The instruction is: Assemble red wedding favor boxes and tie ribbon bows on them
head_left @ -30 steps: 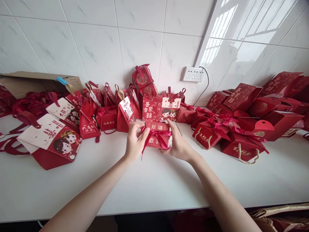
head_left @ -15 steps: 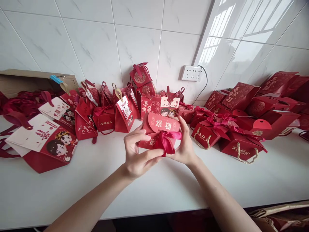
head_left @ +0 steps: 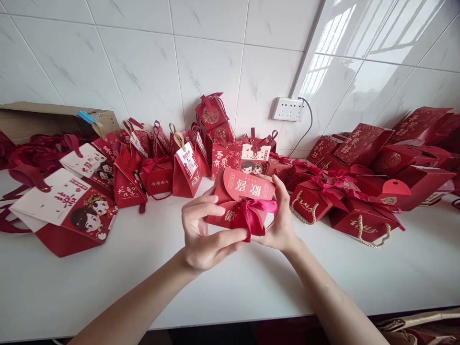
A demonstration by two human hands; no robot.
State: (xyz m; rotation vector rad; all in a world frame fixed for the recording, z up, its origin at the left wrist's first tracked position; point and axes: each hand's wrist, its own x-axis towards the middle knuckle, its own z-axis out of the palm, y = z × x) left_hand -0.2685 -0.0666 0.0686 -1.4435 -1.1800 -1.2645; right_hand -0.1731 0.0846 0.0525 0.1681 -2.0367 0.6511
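Between both hands, above the white table, I hold a red gift box point(head_left: 233, 184) with pale lettering on its rounded flaps. A glossy crimson ribbon point(head_left: 251, 214) is tied in a bow on its near side. My left hand point(head_left: 206, 235) grips the left edge, thumb on top and fingers along the near side by the ribbon. My right hand point(head_left: 282, 220) is wrapped round the right side; part of its fingers is hidden behind the box. Just behind stands a red and white box point(head_left: 255, 152) with cartoon figures.
Red boxes and bags point(head_left: 187, 167) line the wall side of the white table point(head_left: 223, 297). Rope-handled boxes point(head_left: 366, 215) sit at right. A cardboard box point(head_left: 104, 120) holds red ribbons at left. A power socket point(head_left: 287, 109) with a cable is on the tiled wall.
The held gift box has come slightly nearer and to the right, its bow a little lower in view. Both hands keep their hold. The whole view has shifted slightly.
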